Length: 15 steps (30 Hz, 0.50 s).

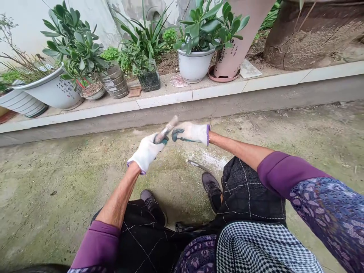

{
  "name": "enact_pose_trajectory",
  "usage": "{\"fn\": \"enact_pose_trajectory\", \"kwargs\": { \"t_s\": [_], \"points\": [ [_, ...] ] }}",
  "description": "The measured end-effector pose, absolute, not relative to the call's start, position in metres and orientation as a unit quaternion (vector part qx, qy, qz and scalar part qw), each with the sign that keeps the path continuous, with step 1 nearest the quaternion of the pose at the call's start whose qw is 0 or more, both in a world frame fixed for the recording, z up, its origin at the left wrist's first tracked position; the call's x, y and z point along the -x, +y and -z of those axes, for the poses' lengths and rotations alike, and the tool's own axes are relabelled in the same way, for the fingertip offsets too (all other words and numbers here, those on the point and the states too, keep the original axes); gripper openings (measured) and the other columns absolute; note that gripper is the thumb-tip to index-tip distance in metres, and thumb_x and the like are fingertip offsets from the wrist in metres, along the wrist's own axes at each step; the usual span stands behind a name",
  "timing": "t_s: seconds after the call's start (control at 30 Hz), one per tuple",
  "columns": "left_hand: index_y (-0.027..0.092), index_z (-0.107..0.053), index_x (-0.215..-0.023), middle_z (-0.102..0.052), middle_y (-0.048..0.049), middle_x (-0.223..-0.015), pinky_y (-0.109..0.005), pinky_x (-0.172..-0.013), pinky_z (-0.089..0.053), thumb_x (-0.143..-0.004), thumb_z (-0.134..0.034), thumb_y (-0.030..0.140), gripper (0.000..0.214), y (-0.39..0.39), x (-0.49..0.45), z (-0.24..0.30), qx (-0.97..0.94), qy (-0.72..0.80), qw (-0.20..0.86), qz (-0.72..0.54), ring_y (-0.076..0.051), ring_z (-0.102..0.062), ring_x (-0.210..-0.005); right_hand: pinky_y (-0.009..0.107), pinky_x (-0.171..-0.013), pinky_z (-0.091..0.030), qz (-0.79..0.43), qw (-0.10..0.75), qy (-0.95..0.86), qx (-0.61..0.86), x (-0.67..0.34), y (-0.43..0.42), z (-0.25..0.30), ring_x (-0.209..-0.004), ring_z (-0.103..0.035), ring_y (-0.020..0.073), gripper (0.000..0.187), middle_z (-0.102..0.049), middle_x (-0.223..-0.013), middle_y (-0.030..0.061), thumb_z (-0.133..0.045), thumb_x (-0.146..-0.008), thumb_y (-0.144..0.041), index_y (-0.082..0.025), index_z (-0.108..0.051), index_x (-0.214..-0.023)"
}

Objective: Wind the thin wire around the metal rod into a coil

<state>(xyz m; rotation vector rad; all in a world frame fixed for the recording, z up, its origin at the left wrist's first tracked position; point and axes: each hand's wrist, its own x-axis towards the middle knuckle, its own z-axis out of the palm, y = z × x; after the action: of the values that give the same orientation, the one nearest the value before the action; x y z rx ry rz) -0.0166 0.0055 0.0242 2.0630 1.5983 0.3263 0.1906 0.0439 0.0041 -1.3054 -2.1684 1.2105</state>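
Observation:
Both my hands wear white work gloves with dark green palms and purple cuffs. My left hand (149, 149) is closed around a short brownish rod-like piece (167, 129) with a shiny metal band round its middle, tilted up to the right. What kind of thing it is cannot be made out. Close to its upper end is my right hand (192, 132), blurred, with dark fingertips pointing at the rod; whether they touch it is unclear. Below, on the ground near my right shoe (212, 187), lies a thin dark-handled tool (196, 164) with a pale tip, beside scattered white powder (213, 159).
A low tiled ledge (165, 99) runs across ahead. On it stand a white pot (195, 66), a tall pink pot (231, 57), a wide white planter (61, 89), a plastic-bottle pot (113, 81) and a large brown urn (313, 36). Mossy concrete (71, 182) lies underfoot.

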Motion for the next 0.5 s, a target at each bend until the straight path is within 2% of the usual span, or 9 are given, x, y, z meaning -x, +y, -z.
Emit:
{"fn": "enact_pose_trajectory", "kwargs": {
  "t_s": [0.07, 0.23, 0.37, 0.5],
  "points": [
    [0.018, -0.068, -0.110, -0.071, -0.0034, -0.086, -0.023, -0.064, -0.046, -0.089, -0.049, 0.043, 0.037, 0.016, 0.027, -0.021, -0.738, 0.638, 0.198, -0.095, -0.015, -0.062, -0.068, 0.024, -0.055, -0.031, -0.416, 0.149, -0.787, 0.430, -0.180, 0.032, 0.000, -0.057, -0.044, 0.0105, 0.020, -0.056, -0.064, -0.0021, -0.052, -0.078, -0.022, -0.015, -0.070, -0.081],
    [0.023, -0.068, -0.109, -0.074, -0.0122, -0.095, -0.030, -0.073, -0.048, -0.092, -0.044, 0.034, 0.031, 0.020, 0.028, -0.005, -0.744, 0.650, 0.077, 0.135, -0.023, -0.068, -0.083, 0.027, -0.056, -0.029, -0.330, 0.105, -0.843, 0.411, -0.169, 0.010, -0.007, -0.058, -0.042, 0.0112, 0.019, -0.057, -0.065, -0.0006, -0.052, -0.084, -0.023, -0.015, -0.068, -0.077],
    [0.023, -0.069, -0.109, -0.073, -0.0118, -0.089, -0.030, -0.073, -0.048, -0.089, -0.051, 0.036, 0.030, 0.001, 0.010, -0.003, -0.780, 0.600, 0.108, 0.140, -0.025, -0.069, -0.084, 0.025, -0.059, -0.031, -0.297, 0.135, -0.837, 0.439, -0.185, 0.024, -0.012, -0.062, -0.046, 0.0114, 0.020, -0.063, -0.070, 0.0003, -0.052, -0.083, -0.024, -0.016, -0.070, -0.079],
    [0.025, -0.072, -0.098, -0.071, -0.0041, -0.077, -0.026, -0.069, -0.047, -0.083, -0.059, 0.041, 0.026, -0.009, 0.006, -0.012, -0.793, 0.578, 0.170, 0.093, -0.020, -0.066, -0.076, 0.023, -0.062, -0.036, -0.392, 0.158, -0.814, 0.399, -0.195, 0.040, -0.004, -0.066, -0.052, 0.0120, 0.023, -0.067, -0.076, 0.0012, -0.052, -0.076, -0.025, -0.015, -0.073, -0.081]
  ]
}}
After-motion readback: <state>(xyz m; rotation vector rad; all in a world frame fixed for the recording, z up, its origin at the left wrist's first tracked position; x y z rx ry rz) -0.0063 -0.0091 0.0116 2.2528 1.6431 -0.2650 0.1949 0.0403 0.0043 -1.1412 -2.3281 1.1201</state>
